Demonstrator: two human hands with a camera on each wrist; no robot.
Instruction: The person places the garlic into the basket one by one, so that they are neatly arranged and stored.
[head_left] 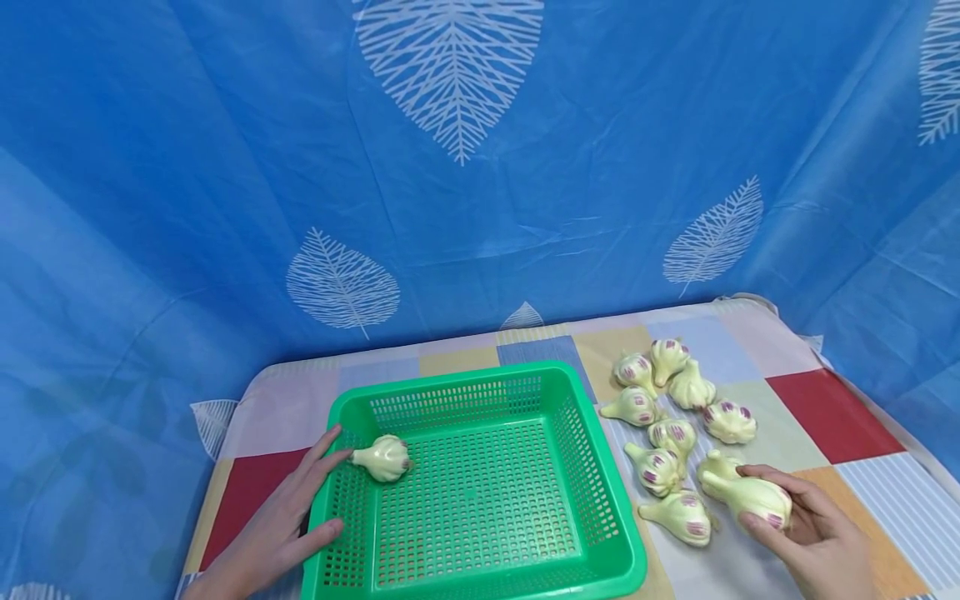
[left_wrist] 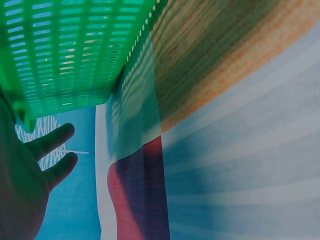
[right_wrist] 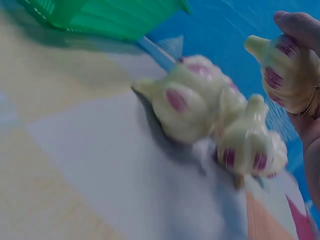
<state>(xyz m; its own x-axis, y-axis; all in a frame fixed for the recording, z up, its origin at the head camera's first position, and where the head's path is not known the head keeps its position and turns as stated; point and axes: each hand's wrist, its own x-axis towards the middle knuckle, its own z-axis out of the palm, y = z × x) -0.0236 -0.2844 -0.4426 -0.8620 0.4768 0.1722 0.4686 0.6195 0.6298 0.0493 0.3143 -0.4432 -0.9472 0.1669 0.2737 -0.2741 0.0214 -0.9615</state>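
A green plastic basket (head_left: 480, 492) with perforated walls stands on the table, one garlic bulb (head_left: 385, 458) lying inside near its left wall. My left hand (head_left: 288, 512) rests on the basket's left rim, its fingers loosely straight; in the left wrist view two of them stretch out below the basket wall (left_wrist: 65, 60). My right hand (head_left: 817, 533) holds a garlic bulb (head_left: 761, 500) between thumb and fingers, lifted above the table. That bulb (right_wrist: 287, 75) shows purple streaks in the right wrist view. Another bulb (head_left: 718, 467) lies just behind it, partly hidden.
Several garlic bulbs (head_left: 671, 437) lie loosely grouped right of the basket, a few touching. A patchwork cloth (head_left: 817, 417) covers the table. Behind and at both sides hangs a blue sheet (head_left: 480, 225) with white leaf prints.
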